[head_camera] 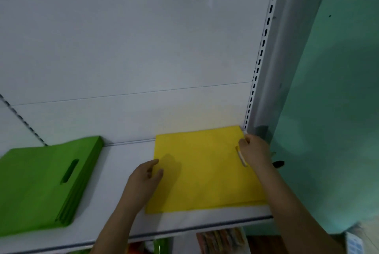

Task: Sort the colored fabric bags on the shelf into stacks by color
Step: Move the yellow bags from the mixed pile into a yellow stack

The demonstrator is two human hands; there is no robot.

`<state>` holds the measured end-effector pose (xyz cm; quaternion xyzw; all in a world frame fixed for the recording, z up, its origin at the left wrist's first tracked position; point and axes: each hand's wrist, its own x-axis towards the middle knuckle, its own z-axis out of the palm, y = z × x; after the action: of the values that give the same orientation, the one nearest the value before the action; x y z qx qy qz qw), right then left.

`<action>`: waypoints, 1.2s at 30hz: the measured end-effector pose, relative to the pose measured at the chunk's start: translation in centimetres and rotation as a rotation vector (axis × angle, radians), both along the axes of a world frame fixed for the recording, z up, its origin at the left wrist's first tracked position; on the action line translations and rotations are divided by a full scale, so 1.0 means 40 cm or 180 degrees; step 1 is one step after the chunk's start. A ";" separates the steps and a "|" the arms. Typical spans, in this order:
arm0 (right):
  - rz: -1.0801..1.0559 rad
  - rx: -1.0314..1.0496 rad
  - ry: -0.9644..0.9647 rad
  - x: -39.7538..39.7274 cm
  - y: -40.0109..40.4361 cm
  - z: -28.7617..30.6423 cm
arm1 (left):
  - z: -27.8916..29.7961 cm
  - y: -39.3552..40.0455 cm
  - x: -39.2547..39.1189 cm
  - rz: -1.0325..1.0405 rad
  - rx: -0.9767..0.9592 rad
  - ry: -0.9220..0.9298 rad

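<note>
Nearest the camera, two bare forearms are reaching up over the front lip of a white metal shelf (123, 171). The left hand (144, 177) is lying at the left edge of a flat yellow fabric bag stack (205, 171), its fingers fairly straight and loosely spread, touching the cloth without curling round it. The right hand (254, 151) is sitting at the stack's right edge, beside the cut-out handle slot, with its thumb lying on top of the yellow cloth; whether the other fingers are gripping the edge cannot be told, as they are hidden. The yellow stack is lying flat on the right part of the shelf, its far right corner close to the slotted white upright (260, 58). Well apart to the left, a thicker stack of flat green fabric bags (41, 184) with an oval handle hole is resting on the same shelf. Behind both, the white back panel (133, 38) is rising, and a green wall (338, 99) is standing to the right.
</note>
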<state>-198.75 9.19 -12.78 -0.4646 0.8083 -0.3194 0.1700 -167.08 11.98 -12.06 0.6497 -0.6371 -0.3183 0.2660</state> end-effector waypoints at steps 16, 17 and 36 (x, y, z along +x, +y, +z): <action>0.1806 -0.1327 -0.0131 0.541 0.003 0.196 | 0.063 0.292 0.211 0.0747 -0.0988 -0.0142; 0.1976 -0.1355 -0.0144 0.607 0.017 0.207 | 0.067 0.322 0.255 0.0844 -0.1021 -0.0174; 0.3540 -0.1699 -0.0633 1.896 0.343 0.360 | 0.131 0.712 1.289 0.2192 -0.1441 -0.0761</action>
<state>-122.93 22.91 1.63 -0.8103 0.3181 -0.4158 0.2632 -115.51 40.44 -6.83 0.7820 -0.4632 0.0145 0.4168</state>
